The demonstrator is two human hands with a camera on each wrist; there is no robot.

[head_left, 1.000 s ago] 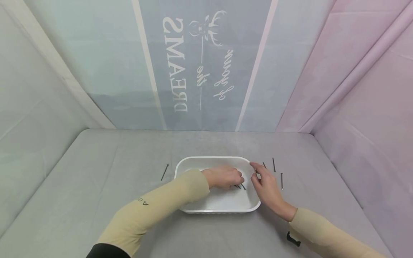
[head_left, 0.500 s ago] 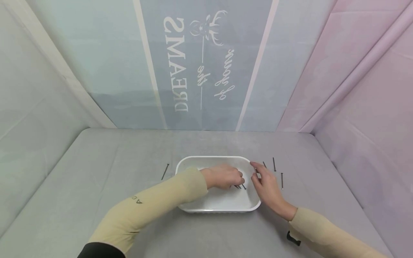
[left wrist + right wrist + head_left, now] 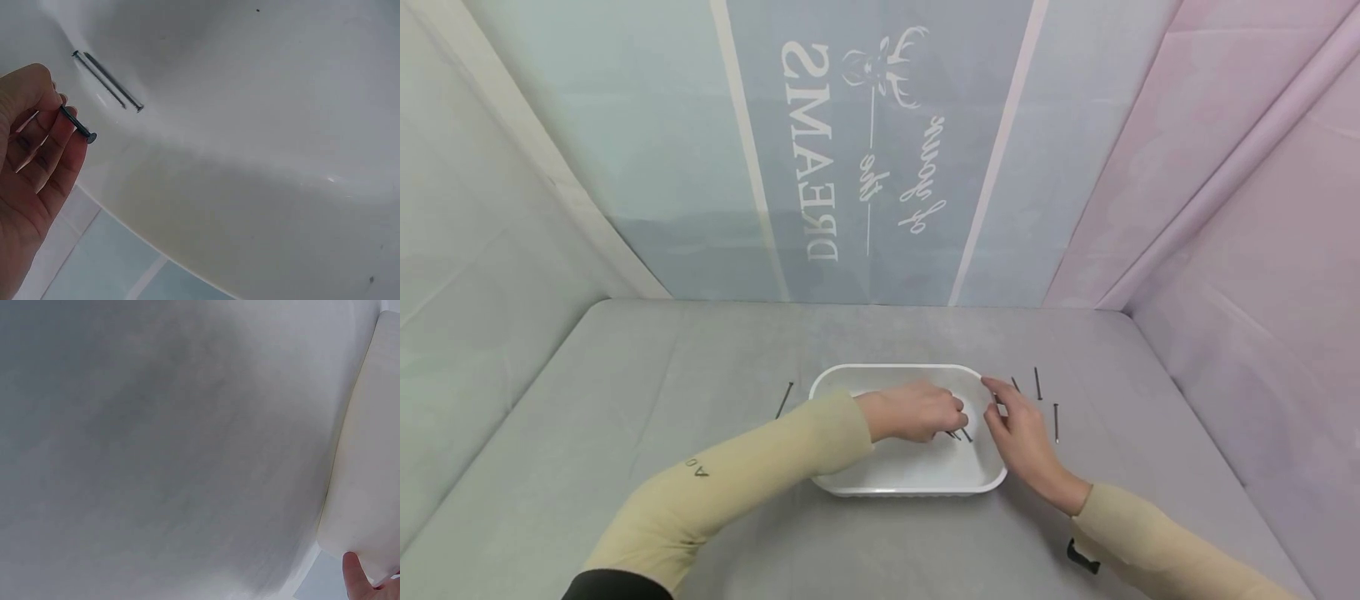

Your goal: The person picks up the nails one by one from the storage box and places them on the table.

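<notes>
My left hand [image 3: 921,411] is inside the white tray [image 3: 910,491], toward its right half. In the left wrist view it pinches a dark nail [image 3: 79,125] between thumb and fingers, the flat head sticking out. Below that hand, two nails [image 3: 112,80] lie side by side on the tray floor; in the head view they are partly covered by the fingers. My right hand [image 3: 1028,440] grips the tray's right rim, thumb toward the inside. One fingertip [image 3: 354,572] shows against the outer wall in the right wrist view; the rest is mostly out of that view.
Right of the tray, several loose nails lie on the grey cloth-covered table [image 3: 722,350], among them one upright-lying nail [image 3: 1056,423] and another nail [image 3: 1038,383]. A single nail [image 3: 785,400] lies left of the tray. Fabric walls [image 3: 880,275] enclose the back and sides.
The left forearm has shifted slightly left and lower, while its fingers stay at about the same spot over the nails. My right hand and the tray have hardly moved.
</notes>
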